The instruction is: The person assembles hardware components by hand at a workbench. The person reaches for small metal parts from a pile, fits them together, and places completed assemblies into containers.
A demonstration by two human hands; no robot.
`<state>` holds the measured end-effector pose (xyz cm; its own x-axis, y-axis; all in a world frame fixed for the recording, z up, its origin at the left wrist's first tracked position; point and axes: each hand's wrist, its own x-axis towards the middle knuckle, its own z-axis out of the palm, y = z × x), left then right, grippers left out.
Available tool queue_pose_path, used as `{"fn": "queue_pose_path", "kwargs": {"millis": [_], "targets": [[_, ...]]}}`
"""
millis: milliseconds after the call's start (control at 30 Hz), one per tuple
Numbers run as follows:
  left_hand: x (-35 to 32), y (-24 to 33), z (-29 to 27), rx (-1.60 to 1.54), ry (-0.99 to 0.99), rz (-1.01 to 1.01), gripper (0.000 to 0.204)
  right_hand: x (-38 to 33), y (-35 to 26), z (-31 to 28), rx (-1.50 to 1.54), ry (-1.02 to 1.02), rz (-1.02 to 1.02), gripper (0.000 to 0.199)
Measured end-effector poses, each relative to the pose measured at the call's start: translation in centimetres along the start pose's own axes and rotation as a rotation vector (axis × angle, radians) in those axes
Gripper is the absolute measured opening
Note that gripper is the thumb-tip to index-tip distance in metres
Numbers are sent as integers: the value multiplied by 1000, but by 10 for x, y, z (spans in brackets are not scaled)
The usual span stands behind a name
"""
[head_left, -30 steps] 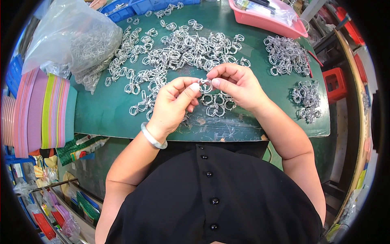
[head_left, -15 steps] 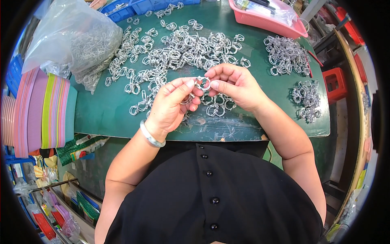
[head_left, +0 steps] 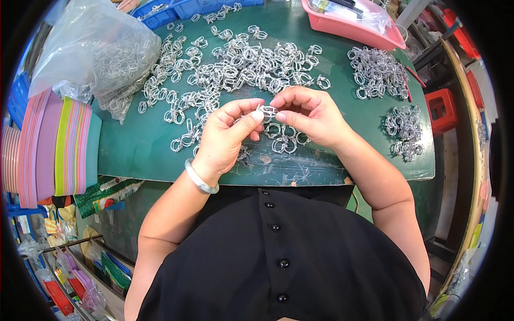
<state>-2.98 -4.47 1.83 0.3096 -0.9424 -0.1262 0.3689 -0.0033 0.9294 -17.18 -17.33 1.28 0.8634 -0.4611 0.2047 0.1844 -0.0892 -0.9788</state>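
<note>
Between both sets of fingertips is one small silvery wire ring clamp (head_left: 268,112), held just above the table near its front edge. My left hand (head_left: 224,134), with a pale bangle at the wrist, pinches its left side between thumb and forefinger. From the other side, the thumb and curled fingers of my right hand (head_left: 315,116) grip it. Several similar clamps (head_left: 285,140) lie on the table just below the hands. A broad heap of the same clamps (head_left: 251,61) spreads beyond them, partly hidden by my fingers.
Two smaller clamp piles (head_left: 377,74) (head_left: 405,131) lie at the right of the green table (head_left: 326,168). A pink basket (head_left: 353,33) stands far right, blue bins (head_left: 184,8) far left. A filled plastic bag (head_left: 115,61) and stacked coloured baskets (head_left: 59,144) occupy the left.
The ring clamp has turned between my fingers: its round opening faced up before, and now it shows more edge-on. My hands have barely shifted.
</note>
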Motion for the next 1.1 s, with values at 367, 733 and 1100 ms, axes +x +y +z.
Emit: {"fn": "queue_pose_path", "kwargs": {"millis": [367, 733, 1100], "targets": [[-1, -8, -5, 246, -16, 259, 39, -1, -1, 2, -3, 4, 10, 23], [0, -8, -3, 213, -53, 275, 44, -2, -2, 6, 22, 27, -90, 31], [0, -8, -5, 419, -24, 395, 46, -4, -7, 7, -69, 28, -71, 25]]}}
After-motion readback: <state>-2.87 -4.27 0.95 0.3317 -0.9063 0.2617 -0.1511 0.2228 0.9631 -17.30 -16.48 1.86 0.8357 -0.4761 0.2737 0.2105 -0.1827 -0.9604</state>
